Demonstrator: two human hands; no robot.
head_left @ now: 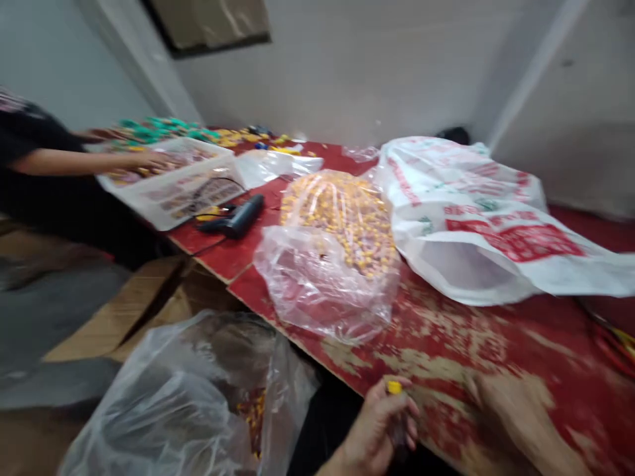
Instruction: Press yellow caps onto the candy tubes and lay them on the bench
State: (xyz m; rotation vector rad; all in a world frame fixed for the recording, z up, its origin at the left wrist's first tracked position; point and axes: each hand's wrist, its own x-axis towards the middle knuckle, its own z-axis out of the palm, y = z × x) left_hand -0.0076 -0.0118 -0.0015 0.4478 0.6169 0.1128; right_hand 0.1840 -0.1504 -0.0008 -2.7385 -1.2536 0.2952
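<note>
My left hand is at the near table edge, fingers curled around a small dark item with a yellow cap. My right hand lies on the worn red table just to its right, blurred, fingers hard to make out. In front of both sits a clear plastic bag full of small yellow and pink pieces.
A large white printed sack lies to the right. A black heat gun and a clear tray stand left, where another person's arm reaches. A clear bag hangs below the table edge. Cardboard boxes sit lower left.
</note>
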